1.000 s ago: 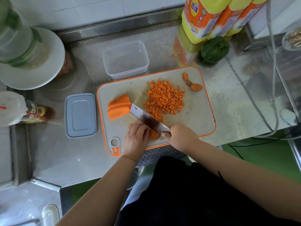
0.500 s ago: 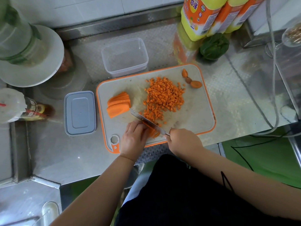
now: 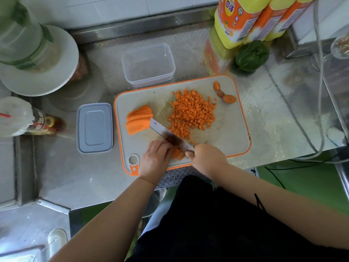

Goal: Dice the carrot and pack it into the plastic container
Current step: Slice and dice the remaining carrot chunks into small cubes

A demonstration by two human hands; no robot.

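— What's by the hands?
— Left hand (image 3: 155, 159) curls on carrot strips (image 3: 177, 154); right hand (image 3: 205, 159) grips the knife (image 3: 170, 135). Dice (image 3: 192, 112) and slices (image 3: 139, 119) lie beyond, the box (image 3: 148, 65) farther, lid (image 3: 95, 128) leftward.

I see a kitchen: steel worktop (image 3: 264, 110), white tiled wall (image 3: 113, 8), chopping board (image 3: 232, 129), yellow bottles (image 3: 241, 17), sauce bottle (image 3: 45, 123).

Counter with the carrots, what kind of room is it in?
Most likely a working kitchen, perhaps a restaurant's. The counter is bare steel against a tiled wall, big yellow bottles stand at the back, and a knife is dicing carrot on an orange-rimmed cutting board.
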